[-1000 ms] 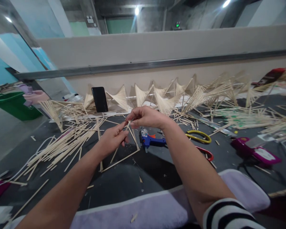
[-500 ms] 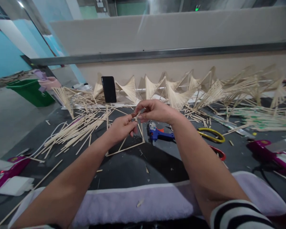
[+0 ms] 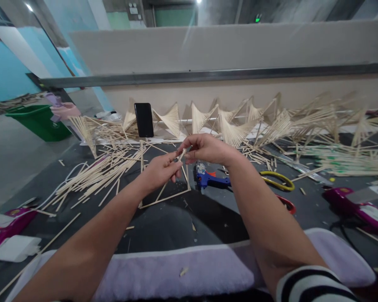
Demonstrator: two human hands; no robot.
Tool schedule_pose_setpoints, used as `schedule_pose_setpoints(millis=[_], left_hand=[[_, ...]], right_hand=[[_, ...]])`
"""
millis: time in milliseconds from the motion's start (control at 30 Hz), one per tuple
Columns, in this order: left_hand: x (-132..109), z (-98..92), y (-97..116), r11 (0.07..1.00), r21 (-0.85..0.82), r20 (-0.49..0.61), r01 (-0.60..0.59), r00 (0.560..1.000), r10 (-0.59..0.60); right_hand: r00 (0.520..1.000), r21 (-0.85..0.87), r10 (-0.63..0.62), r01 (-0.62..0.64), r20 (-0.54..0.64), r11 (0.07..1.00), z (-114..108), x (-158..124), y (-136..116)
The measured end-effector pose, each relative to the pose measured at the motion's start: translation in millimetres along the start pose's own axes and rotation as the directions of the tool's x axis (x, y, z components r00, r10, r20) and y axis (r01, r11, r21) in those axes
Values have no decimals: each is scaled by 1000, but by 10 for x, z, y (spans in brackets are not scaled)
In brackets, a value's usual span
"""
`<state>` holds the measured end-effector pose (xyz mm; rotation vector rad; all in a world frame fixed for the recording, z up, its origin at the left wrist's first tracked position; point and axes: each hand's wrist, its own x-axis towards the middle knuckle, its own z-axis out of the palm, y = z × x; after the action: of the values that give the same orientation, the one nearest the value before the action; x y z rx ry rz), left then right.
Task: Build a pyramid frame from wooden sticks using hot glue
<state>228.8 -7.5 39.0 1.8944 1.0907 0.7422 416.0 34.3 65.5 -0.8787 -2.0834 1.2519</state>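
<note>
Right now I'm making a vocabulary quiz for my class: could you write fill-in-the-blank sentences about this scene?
The left hand and right hand pinch the frame at its ___.
The glue gun beside the frame is ___.
The bin at far left is ___.
Missing: top; blue; green.

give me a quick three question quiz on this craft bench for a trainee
1. True or false: the left hand and right hand both pinch the stick frame.
2. The glue gun lying near the right hand is: A blue, B green, C yellow.
3. What leans upright behind the hands, among the stick fans?
Key: 1 true; 2 A; 3 the black phone.
</note>
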Motion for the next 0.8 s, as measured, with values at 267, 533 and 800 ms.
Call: schedule_pose_setpoints(millis=[267, 533, 800], left_hand=[[-6, 15, 12, 1000, -7, 3, 30, 1000, -30], [0, 2, -8, 1000, -13, 10, -2, 1000, 2], [9, -11, -7, 1000, 0, 26, -23, 999, 23]], right_hand=[[995, 100, 87, -82, -44, 992, 22, 15, -15], [996, 110, 79, -75, -31, 991, 24, 19, 6], [999, 56, 31, -29, -40, 998, 49, 19, 17]])
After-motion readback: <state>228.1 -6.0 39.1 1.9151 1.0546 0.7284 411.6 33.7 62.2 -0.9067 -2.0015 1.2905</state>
